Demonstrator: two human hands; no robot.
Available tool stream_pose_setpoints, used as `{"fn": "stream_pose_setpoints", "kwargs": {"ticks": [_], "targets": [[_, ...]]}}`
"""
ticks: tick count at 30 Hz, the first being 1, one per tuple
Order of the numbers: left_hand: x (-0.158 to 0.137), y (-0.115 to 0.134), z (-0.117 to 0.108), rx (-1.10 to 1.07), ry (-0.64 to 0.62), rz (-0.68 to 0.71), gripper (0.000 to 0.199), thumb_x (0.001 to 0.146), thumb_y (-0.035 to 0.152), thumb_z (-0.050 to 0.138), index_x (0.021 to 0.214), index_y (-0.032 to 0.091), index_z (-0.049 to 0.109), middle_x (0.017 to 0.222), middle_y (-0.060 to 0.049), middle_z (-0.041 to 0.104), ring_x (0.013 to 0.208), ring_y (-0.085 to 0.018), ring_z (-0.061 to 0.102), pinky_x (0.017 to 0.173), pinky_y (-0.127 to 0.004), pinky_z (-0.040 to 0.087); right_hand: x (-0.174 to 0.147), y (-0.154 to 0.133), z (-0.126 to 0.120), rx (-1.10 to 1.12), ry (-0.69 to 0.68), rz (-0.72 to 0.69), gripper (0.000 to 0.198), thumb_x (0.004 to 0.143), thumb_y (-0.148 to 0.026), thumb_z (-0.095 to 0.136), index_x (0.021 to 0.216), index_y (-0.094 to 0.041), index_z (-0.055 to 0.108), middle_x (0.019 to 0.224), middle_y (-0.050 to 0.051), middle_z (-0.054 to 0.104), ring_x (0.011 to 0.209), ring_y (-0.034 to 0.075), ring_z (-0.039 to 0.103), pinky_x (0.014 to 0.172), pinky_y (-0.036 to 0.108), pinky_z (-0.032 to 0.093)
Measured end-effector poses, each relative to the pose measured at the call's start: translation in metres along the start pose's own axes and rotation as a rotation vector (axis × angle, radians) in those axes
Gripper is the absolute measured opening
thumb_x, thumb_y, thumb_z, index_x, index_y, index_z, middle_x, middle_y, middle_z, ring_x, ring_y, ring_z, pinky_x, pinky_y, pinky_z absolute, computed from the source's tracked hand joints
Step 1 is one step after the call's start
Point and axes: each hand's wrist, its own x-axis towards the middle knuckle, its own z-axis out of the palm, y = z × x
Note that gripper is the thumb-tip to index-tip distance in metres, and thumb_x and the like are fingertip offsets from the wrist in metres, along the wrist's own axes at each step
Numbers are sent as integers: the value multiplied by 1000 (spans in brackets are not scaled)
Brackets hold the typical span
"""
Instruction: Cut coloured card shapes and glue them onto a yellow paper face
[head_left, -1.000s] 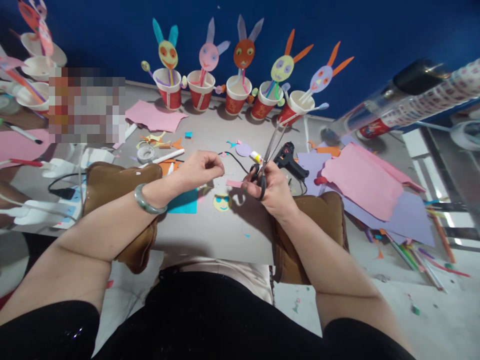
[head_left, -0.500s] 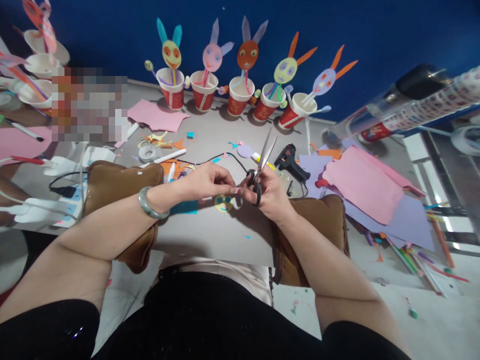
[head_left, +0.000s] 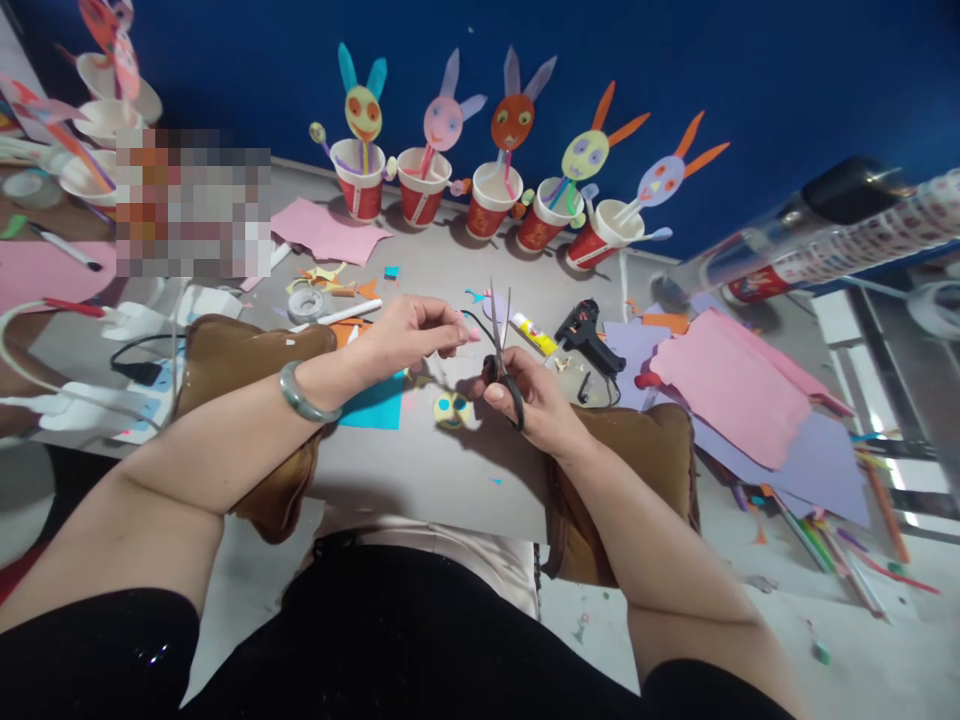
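Note:
My left hand (head_left: 424,332) is closed in a pinch, with a small pink paper piece (head_left: 473,336) at its fingertips. My right hand (head_left: 536,395) grips black-handled scissors (head_left: 501,345), their blades pointing away from me and slightly apart. Below and between the hands, a round yellow paper face (head_left: 450,412) with blue eyes lies on the table. A blue paper sheet (head_left: 375,404) is partly under my left wrist. Past the scissors lies a yellow glue stick (head_left: 534,334), and a black glue gun (head_left: 592,338) rests to its right.
Several red paper cups (head_left: 495,205) with paper rabbit heads line the blue wall. Brown cushions (head_left: 259,350) support my forearms. Pink paper (head_left: 739,385) and purple sheets lie at the right. A power strip (head_left: 146,400) with plugs and cables sits at the left; a tape roll (head_left: 306,302) lies among scraps.
My hands have moved apart, the left going up and away with the pink piece. The scissors have turned more upright in my right hand. The view has shifted slightly.

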Motion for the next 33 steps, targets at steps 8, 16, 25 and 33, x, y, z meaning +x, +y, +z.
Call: {"fn": "stream_pose_setpoints", "kwargs": {"ticks": [8,16,25,33], "targets": [[2,-8,-2,-29,39,7,28,79,39,75,91,14,73,68,0,62,58,-8,54,45,-15,40,0,-1,3,-74,-73,49,66,65,-81,75,80,-22,49,72,0,61,66,14,53,61,28,41],[3,-9,-2,-21,65,22,26,79,39,75,86,14,72,65,1,61,55,-7,52,43,-15,41,-1,-1,4,-69,-56,100,67,61,-80,77,77,-23,46,68,-1,62,62,14,54,59,28,40],[1,-4,0,-14,88,-11,25,79,38,75,79,14,68,62,2,60,50,-5,48,43,-16,41,0,-3,5,-50,-70,115,67,61,-80,78,75,-23,45,65,0,64,62,14,57,58,28,42],[0,-3,-1,-12,86,-25,26,78,39,76,78,14,68,63,2,61,50,-5,49,44,-17,40,0,-5,7,-45,-73,138,67,61,-81,77,74,-23,46,62,-1,64,55,12,51,53,26,38]]}}
